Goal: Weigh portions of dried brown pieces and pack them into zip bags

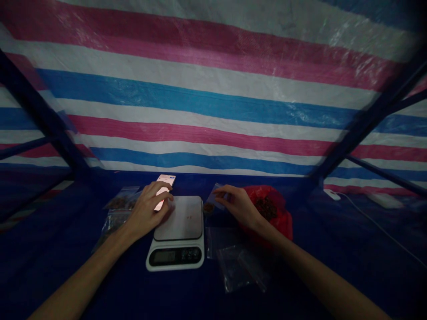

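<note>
My left hand (149, 206) lies over a lit phone (164, 184) just left of a white kitchen scale (178, 233), fingers curled round the phone's lower part. My right hand (235, 202) is to the right of the scale, fingers pinching a small clear bag (211, 202) with dark bits inside. Nothing rests on the scale's grey plate. Behind my right hand sits a red plastic bag (278, 213) holding dark dried pieces.
Filled small clear bags (122, 203) lie left of the scale; clear bags that look empty (238, 262) lie to its right. Dark blue cloth covers the table. A striped tarp hangs behind, with dark frame bars at both sides. A white cable and adapter (332, 194) lie at right.
</note>
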Demonstrator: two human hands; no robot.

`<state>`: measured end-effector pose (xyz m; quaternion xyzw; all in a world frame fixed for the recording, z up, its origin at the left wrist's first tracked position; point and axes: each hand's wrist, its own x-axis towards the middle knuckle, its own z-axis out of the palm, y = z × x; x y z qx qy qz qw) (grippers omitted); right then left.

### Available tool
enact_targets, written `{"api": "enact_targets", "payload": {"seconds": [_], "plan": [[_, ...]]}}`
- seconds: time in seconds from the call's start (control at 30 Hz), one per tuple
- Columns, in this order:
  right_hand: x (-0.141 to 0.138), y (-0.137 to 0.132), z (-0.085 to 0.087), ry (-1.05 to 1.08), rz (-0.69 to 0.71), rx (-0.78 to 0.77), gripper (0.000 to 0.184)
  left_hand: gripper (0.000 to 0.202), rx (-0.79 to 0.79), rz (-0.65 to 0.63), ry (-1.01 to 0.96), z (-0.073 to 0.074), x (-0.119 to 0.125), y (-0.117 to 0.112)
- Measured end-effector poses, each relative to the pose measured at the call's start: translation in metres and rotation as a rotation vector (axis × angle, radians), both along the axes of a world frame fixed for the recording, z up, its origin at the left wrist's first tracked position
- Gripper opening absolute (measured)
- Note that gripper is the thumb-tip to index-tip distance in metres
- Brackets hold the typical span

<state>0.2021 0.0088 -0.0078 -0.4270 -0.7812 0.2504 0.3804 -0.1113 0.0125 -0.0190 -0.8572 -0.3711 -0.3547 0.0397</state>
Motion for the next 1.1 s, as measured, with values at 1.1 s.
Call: {"api": "enact_targets", "payload": {"seconds": [1.1], "plan": [[-0.034, -0.044, 0.014, -0.426, -0.008, 0.256, 0.037, 0.020, -0.034, 0.040, -0.079, 0.002, 0.002, 0.000]]}}
